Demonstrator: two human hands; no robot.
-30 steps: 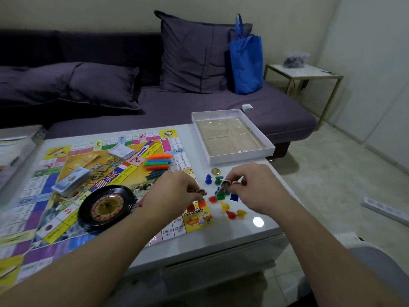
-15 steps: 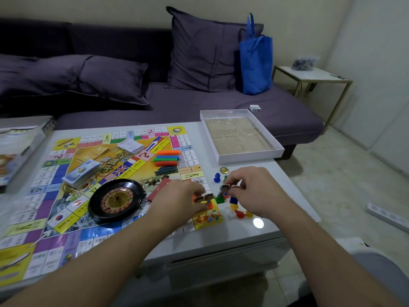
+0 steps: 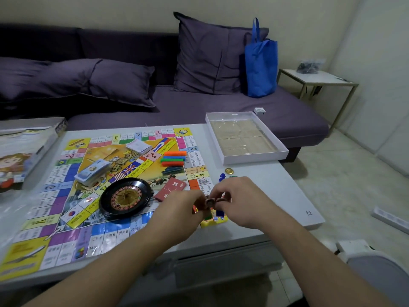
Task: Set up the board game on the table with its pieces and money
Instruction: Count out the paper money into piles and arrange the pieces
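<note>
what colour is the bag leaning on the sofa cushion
Bright blue bag, seen in the head view, standing against the dark purple cushion.

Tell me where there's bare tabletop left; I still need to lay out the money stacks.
Free: the white tabletop right of both hands, between the open white box tray and the near edge. Crowded: the colourful game board with the black roulette wheel, and the small pieces around the left hand and right hand.

a glossy printed board (image 3: 66,209) is laid on a smooth, glossy white table (image 3: 276,196). at 12 o'clock, matt purple cloth is seen on the sofa (image 3: 199,107); the roulette wheel (image 3: 126,197) looks like shiny black plastic.
</note>
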